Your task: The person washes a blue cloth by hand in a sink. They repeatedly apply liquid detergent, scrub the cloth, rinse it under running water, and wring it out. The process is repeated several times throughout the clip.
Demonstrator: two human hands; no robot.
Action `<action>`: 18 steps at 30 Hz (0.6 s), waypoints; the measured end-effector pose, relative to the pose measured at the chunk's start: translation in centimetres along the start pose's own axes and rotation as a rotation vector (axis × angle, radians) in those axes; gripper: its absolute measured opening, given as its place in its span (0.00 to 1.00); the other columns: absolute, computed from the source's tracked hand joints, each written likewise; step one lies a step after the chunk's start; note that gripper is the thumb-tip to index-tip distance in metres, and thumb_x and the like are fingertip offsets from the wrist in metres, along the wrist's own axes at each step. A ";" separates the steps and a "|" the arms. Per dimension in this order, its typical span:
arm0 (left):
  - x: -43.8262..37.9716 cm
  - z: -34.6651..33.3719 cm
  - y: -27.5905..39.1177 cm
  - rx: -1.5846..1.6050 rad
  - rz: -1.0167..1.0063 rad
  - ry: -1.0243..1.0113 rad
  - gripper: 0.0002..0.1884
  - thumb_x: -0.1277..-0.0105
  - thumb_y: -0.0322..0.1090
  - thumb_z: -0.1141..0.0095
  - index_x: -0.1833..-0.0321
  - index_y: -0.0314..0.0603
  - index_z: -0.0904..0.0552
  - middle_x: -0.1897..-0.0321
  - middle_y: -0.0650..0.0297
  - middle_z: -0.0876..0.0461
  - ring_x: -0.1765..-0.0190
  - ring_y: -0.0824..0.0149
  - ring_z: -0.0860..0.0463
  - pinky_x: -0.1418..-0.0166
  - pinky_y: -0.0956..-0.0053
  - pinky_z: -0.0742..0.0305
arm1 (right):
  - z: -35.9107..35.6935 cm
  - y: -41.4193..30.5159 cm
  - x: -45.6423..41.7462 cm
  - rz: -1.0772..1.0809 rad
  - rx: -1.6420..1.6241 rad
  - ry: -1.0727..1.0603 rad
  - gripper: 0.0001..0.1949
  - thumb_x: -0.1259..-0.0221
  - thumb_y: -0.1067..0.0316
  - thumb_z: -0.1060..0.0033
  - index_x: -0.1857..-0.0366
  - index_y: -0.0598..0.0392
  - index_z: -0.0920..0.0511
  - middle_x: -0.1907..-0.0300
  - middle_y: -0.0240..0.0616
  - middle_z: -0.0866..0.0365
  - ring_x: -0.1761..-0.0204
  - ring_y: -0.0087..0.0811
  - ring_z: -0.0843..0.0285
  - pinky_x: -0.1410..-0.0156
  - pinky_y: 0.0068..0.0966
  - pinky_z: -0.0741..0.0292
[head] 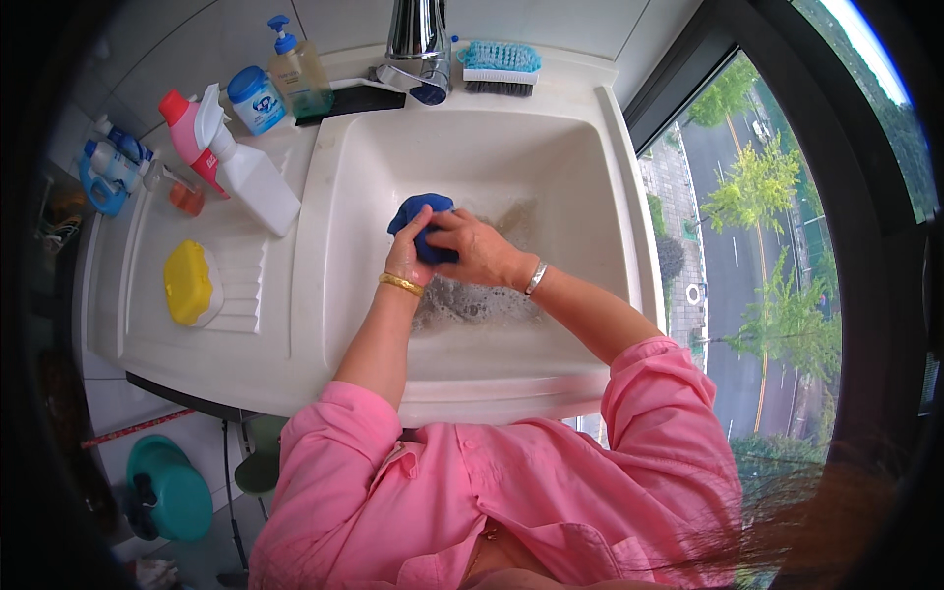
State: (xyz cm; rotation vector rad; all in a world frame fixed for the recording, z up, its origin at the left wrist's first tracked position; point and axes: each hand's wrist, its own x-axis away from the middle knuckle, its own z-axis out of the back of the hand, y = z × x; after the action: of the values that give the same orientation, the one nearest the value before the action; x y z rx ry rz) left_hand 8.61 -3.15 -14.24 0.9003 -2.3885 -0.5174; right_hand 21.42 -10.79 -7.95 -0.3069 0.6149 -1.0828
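Note:
A bunched dark-blue cloth [422, 210] is between my two hands, above the white sink basin [472, 147]. My left hand [407, 254] grips it from the left with the thumb pointing up. Over its right side curl the fingers of my right hand [476, 247], which look slightly blurred. Part of the cloth is hidden behind the fingers. Below the hands, soapy water [476, 302] with foam and bubbles lies on the basin floor. On my left wrist is a gold bracelet, on my right a silver one.
A chrome faucet [417, 51] rises at the back. Beside it lies a scrub brush [500, 80]. Left stand a white spray bottle [254, 181], a pump bottle [299, 77], a blue-lidded tub [257, 101] and a yellow-lidded soap box [188, 282]. A window [752, 243] borders the right.

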 end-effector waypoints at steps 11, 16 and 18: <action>1.7 -3.6 0.1 0.003 0.302 -0.399 0.20 0.43 0.42 0.42 0.54 0.35 0.28 0.68 0.57 0.24 0.71 0.64 0.24 0.70 0.73 0.27 | 1.2 5.5 -0.3 -0.458 -1.494 0.081 0.31 0.48 0.58 0.32 0.39 0.50 0.32 0.56 0.37 0.24 0.59 0.27 0.25 0.52 0.25 0.26; 1.8 -3.6 0.3 -0.030 0.385 -0.399 0.21 0.41 0.49 0.43 0.56 0.38 0.28 0.73 0.62 0.26 0.73 0.69 0.26 0.75 0.74 0.30 | 0.7 4.0 -2.9 -0.562 -1.376 0.228 0.19 0.49 0.62 0.35 0.53 0.56 0.24 0.65 0.34 0.21 0.69 0.26 0.24 0.59 0.22 0.25; 1.7 -3.8 0.6 -0.223 0.381 -0.271 0.21 0.41 0.48 0.42 0.57 0.37 0.27 0.74 0.63 0.25 0.74 0.70 0.26 0.74 0.74 0.30 | 0.6 4.4 -3.2 -0.696 -1.119 0.269 0.15 0.51 0.63 0.36 0.60 0.59 0.21 0.67 0.35 0.20 0.67 0.27 0.24 0.58 0.22 0.26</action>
State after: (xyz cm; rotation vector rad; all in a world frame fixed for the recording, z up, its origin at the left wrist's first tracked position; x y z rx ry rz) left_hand 9.49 -4.55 -10.36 0.2801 -2.5901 -0.7712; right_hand 24.00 -5.99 -8.74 -1.4398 1.3950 -1.3511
